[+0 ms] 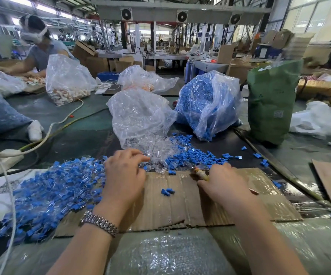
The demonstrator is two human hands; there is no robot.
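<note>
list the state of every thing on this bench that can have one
left hand, fingers curled on the clear pieces, grip unclear
right hand, fingers curled at the blue pieces, grip unclear
clear bag, open, contents spilling out
blue bag, standing, well filled
green bag, upright, top open
cardboard, lying flat, front edge torn
mixed pile, heaped loose, blue and clear

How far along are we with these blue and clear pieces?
Done: a large heap of joined pieces lies at the left. In hand: the left hand picks among loose clear pieces, the right hand works by the loose blue caps. Left: the clear bag and the blue bag both hold more pieces.
</note>
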